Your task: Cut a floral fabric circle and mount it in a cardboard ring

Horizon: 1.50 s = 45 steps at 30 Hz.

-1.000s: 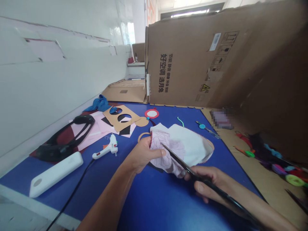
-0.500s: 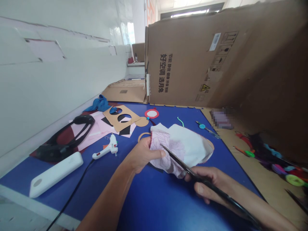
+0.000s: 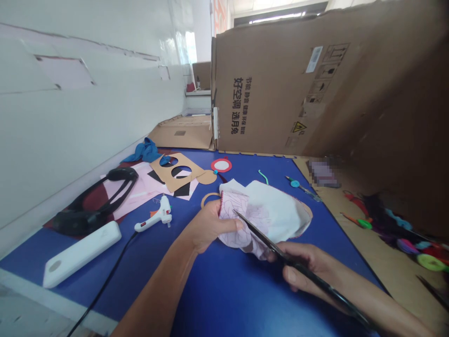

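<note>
My left hand grips the edge of a folded piece of pale fabric, which has a pink line pattern on one side and reddish stitching along its curved rim. My right hand is closed around a pair of long black scissors. Their blade tips lie across the patterned fabric, close to my left thumb. A thin cardboard ring shows just behind the fabric, partly hidden by it and by my left hand.
A blue work mat holds a cardboard stencil, a hot glue gun, a white power bank and a black headband. Small scissors lie to the right. Large cardboard stands behind, with colourful craft scraps on the right.
The scissors and my hands have barely moved. The fabric has shifted very slightly in my left hand.
</note>
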Motion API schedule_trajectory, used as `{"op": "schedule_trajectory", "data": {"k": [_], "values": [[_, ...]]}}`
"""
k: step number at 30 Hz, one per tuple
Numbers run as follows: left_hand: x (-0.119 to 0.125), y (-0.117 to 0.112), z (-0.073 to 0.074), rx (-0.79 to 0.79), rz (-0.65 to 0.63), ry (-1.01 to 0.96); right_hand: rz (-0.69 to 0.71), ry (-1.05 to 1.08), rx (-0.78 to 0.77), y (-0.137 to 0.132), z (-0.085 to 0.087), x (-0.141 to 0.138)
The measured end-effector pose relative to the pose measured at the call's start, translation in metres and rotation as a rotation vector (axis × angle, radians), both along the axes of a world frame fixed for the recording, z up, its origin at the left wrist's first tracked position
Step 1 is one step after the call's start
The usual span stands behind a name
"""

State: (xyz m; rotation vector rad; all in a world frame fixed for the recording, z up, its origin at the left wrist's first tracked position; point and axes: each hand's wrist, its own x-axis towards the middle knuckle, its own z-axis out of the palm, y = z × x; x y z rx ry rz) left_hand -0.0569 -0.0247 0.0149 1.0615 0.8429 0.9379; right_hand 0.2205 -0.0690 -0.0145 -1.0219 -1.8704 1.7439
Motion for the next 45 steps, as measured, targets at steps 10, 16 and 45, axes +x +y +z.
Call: {"op": "schedule_trajectory", "data": {"k": [10,16,45], "values": [[-0.001,0.000,0.003,0.000,-0.027,0.000,0.026,-0.077,0.012,-0.002,0.012,-0.001],[0.003,0.000,0.007,-0.004,0.031,-0.130,-0.067,-0.039,0.022,-0.001,0.012,-0.007],[0.020,0.084,0.030,-0.204,0.232,-0.021,-0.337,0.088,-0.003,0.003,-0.003,-0.032]]}}
